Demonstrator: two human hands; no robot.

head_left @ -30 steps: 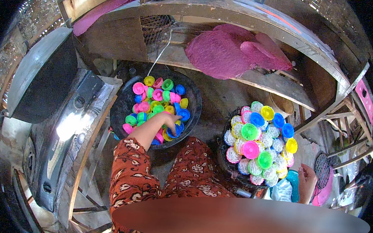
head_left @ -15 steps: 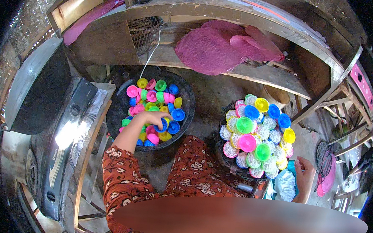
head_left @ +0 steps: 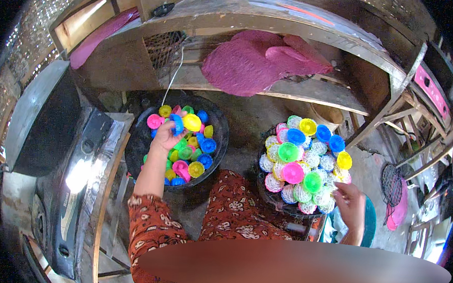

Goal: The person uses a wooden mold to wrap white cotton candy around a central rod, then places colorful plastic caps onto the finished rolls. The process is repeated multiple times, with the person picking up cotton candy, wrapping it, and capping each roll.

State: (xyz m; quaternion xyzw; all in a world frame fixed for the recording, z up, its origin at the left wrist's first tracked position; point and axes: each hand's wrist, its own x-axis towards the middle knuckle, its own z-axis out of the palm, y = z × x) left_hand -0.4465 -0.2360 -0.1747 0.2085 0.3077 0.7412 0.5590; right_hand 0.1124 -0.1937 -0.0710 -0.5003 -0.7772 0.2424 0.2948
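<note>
Wooden shelving stood behind two black basins (head_left: pixel 133 152) of coloured plastic caps. Left hand (head_left: pixel 166 137) gripped one blue cap (head_left: pixel 176 123) over the left basin, face tilted sideways. Right hand (head_left: pixel 351 204), fingers loosely curled, touched the heaped right basin's (head_left: pixel 265 192) edge.

A weathered wooden bench (head_left: pixel 274 21) is arching across the top, with a magenta mesh cloth (head_left: pixel 261 59) lying on the shelf beneath it. Daylight is streaming through woven walling (head_left: pixel 33 13) left of the bench, and bare concrete floor (head_left: pixel 248 117) is showing below it.
</note>
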